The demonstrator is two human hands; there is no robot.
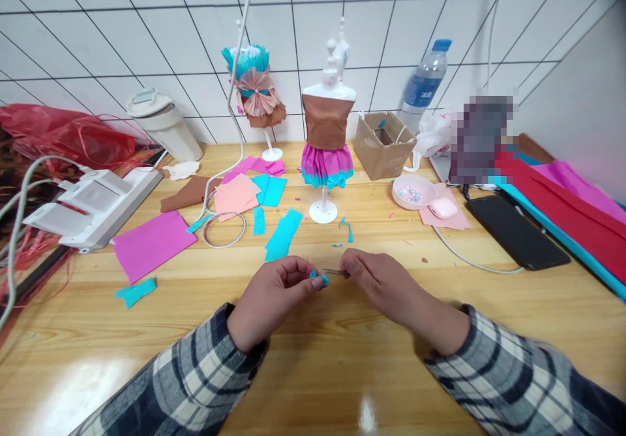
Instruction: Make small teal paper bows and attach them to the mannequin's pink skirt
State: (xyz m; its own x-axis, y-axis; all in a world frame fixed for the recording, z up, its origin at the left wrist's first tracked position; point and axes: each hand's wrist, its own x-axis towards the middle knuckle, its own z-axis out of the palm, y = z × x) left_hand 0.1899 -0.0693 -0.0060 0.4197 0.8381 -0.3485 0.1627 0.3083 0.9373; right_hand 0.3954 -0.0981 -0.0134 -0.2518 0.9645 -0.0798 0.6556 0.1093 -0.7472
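Between the thumb and fingers of my left hand (281, 296) is a small bunched piece of blue crepe paper (325, 280). My right hand (384, 286) pinches a thin, pointed metal tool (335, 272); the fingers cover its rear part, so its exact kind is hidden. Its tip points left, close to the blue paper; I cannot tell whether they touch. Beyond my hands stands a small white dress form (330, 90) in a brown top (328, 122) and a pink skirt (325, 158) with a blue hem. Blue paper strips (283, 234) lie just past my left hand.
A second dressed form (257, 87) stands behind to the left. Around the table are a cardboard box (384, 152), a pink bead dish (411, 201), a water bottle (425, 81), a black phone (518, 231), a power strip (105, 211), a pink sheet (154, 244) and a white cable (229, 97).
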